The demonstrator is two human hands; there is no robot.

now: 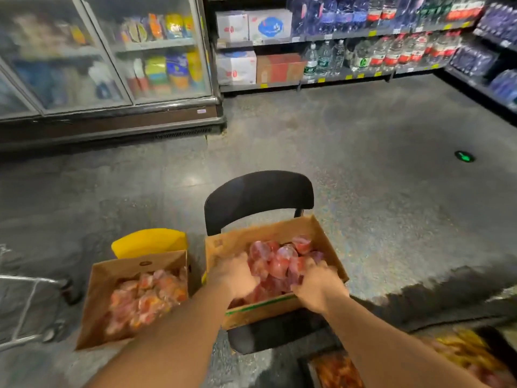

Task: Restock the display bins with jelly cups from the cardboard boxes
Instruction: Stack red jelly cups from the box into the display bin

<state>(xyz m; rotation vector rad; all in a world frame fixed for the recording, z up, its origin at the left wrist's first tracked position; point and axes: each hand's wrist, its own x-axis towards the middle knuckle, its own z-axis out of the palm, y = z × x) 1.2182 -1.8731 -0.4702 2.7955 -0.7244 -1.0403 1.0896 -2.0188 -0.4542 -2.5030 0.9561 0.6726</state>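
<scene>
Two hands dig into the box (275, 271) on the chair (258, 196): the left hand (233, 275) and right hand (317, 288) both curl into the red cups (282, 260), though blur hides whether either has actually closed on any. A second box (134, 295) of orange cups sits on the floor just left of the chair. Scooping too many at once could spill cups over the rim, and leaning on the near wall might tip the box off the seat.

Two bare forearms enter from the bottom edge, each ending in a bare hand: left hand (233, 278), right hand (317, 289). No sleeve, glove, watch or ring shows on either. Motion blur softens the fingers of both hands.
</scene>
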